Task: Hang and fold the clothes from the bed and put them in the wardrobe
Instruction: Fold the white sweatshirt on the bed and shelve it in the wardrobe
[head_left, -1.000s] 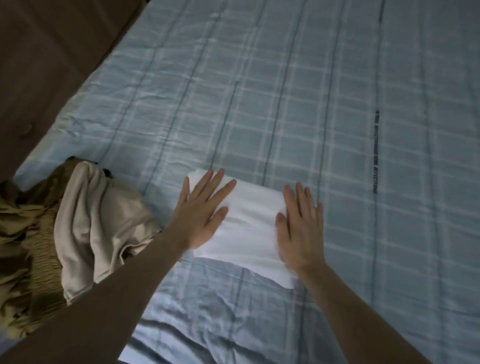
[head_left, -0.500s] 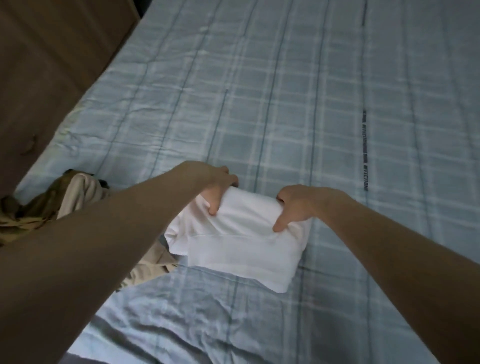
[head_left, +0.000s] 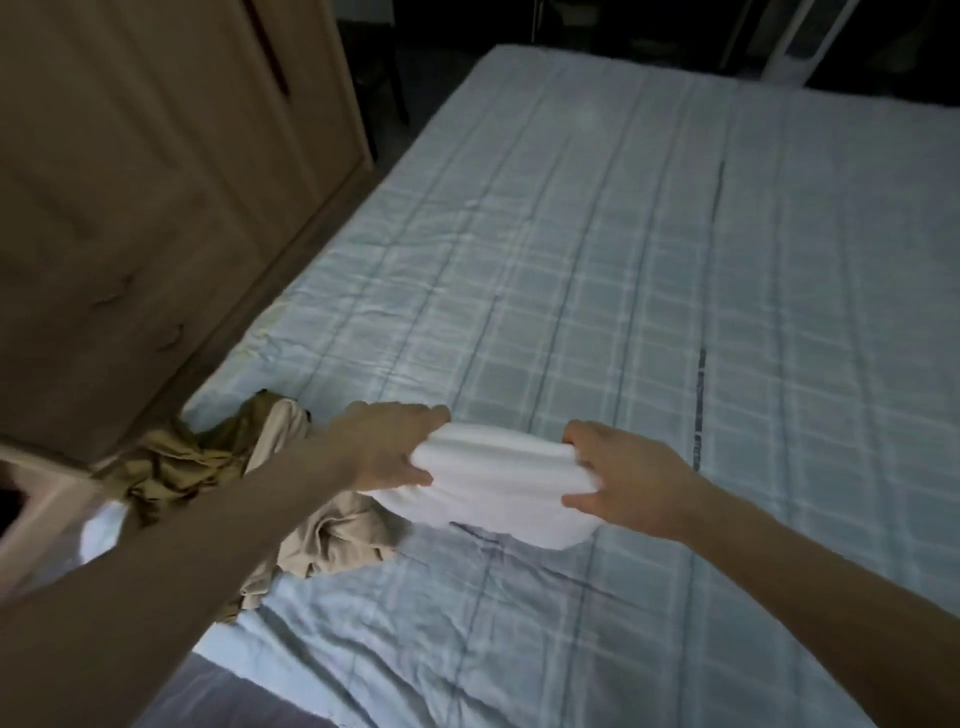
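1. We held the folded white garment (head_left: 498, 480) between both hands, lifted just above the bed (head_left: 623, 260), near its front edge.
2. Our left hand (head_left: 387, 449) gripped the left end, with the thumb on the near side and the fingers curled over the far side; we believe this kept the layers from opening.
3. Our right hand (head_left: 621, 475) gripped the right end in the same way, so the bundle stayed flat and did not sag much in the middle.
4. The beige garment (head_left: 332, 535) and the olive garment (head_left: 171, 462) lay crumpled at the left edge of the bed, not yet folded.
5. The wardrobe (head_left: 156, 182) stood just beside the bed on our left, so carrying the bundle there looked like the sensible next move.
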